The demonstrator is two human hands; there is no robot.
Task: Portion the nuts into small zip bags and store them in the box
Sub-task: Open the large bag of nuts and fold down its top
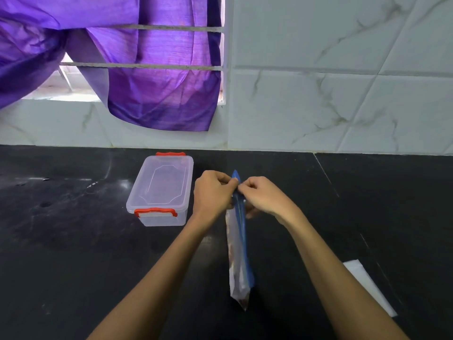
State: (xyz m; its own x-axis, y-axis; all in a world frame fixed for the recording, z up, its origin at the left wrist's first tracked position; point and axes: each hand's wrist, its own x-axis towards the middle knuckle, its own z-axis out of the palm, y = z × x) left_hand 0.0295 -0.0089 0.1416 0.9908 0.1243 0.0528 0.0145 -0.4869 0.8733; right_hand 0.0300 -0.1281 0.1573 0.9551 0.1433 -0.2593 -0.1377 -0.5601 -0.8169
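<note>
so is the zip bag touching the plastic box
Apart. The head view shows the zip bag held up between both hands, with the left hand and bare black counter separating it from the plastic box.

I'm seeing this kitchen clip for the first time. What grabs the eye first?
Two hands, left hand and right hand, meet mid-frame, pinching the blue top of a zip bag held edge-on over the black counter. Left of them sits a clear lidded box with red latches; a purple curtain hangs above.
</note>
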